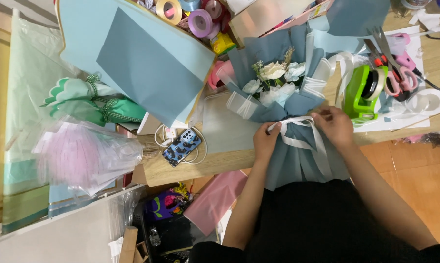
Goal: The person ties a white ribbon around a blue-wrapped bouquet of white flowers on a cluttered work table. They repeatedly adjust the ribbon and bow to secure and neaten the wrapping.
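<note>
**Two hands at a white ribbon on a blue bouquet**

Two hands meet at the waist of the bouquet (pixel 283 97), which lies on the wooden table (pixel 220 163) with its stem end hanging over the near edge toward the person. White flowers (pixel 273 73) sit inside slate-blue and pale-blue wrap. A white ribbon (pixel 298 131) circles the narrow part, with loops at the knot and tails running down the paper.

The left hand (pixel 265 141) is pressed against the wrap, fingers closed on the ribbon's left loop. The right hand (pixel 333 125) pinches the ribbon just right of the knot, fingertips drawn together.

By my reading, the bow is being tied or tightened: the loops are formed but look uneven. The next move would call for an even pull on both loops while the wrap stays gathered, so the paper does not slip or crease.

Just right of the bouquet stands a green tape dispenser (pixel 363 92), with pink-handled scissors (pixel 398 73) beyond it. Ribbon spools (pixel 200 22) crowd a box at the table's far side; how it is divided I cannot tell. Left of the bouquet a phone (pixel 182 147) lies on a coiled white cable, under large blue paper sheets (pixel 142 63). Farther left are a green wrapped bundle (pixel 90 102) and a pink one in clear film (pixel 83 156).
</note>
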